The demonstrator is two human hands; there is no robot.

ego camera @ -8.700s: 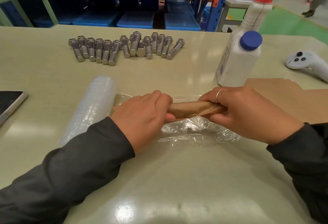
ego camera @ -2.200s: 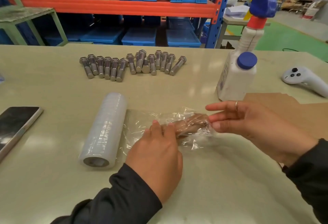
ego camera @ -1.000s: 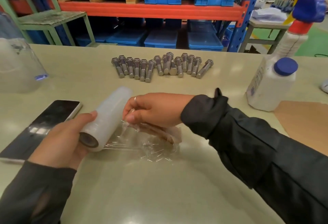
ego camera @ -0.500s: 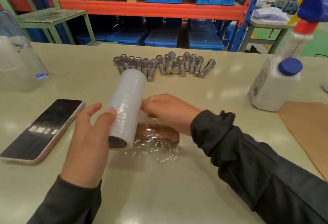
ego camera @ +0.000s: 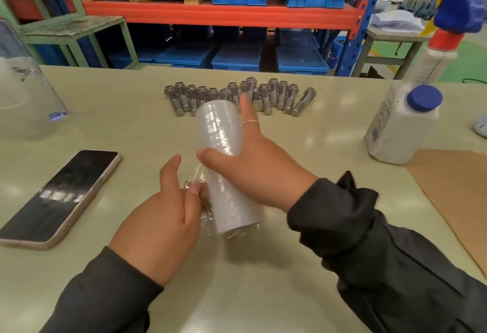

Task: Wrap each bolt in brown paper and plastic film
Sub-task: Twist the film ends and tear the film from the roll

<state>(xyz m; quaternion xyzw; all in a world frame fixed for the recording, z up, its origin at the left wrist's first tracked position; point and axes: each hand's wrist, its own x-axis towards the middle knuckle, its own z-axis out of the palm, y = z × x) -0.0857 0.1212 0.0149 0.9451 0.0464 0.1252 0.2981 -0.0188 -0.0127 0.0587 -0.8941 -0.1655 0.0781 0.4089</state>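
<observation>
Gripping the film roll [ego camera: 224, 164], the right hand [ego camera: 261, 171] risks tearing film unevenly; left hand [ego camera: 163, 214] fingers pinch crumpled film beside the roll and could slip.

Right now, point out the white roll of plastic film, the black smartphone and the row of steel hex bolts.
white roll of plastic film [ego camera: 224, 164]: head view, middle of its curved side.
black smartphone [ego camera: 62, 191]: head view, centre of the dark screen.
row of steel hex bolts [ego camera: 271, 96]: head view, shank of a bolt right of centre.
</observation>
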